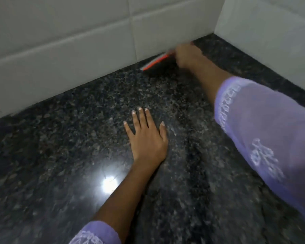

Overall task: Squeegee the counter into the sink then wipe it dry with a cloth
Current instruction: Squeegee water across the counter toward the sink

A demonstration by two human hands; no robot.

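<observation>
while my left hand (147, 138) lay flat and open on the speckled black granite counter (60, 155), my right hand (186, 55) gripped the orange-and-white squeegee (155, 63) at the tiled wall, drying not yet begun.

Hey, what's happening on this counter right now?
A person is squeegeeing a dark granite counter. The right hand is reaching to the back near the corner, holding an orange and white squeegee against the foot of the tiled wall; it is blurred by motion. The left hand lies flat, fingers spread, on the counter. No sink or cloth is in view.
</observation>
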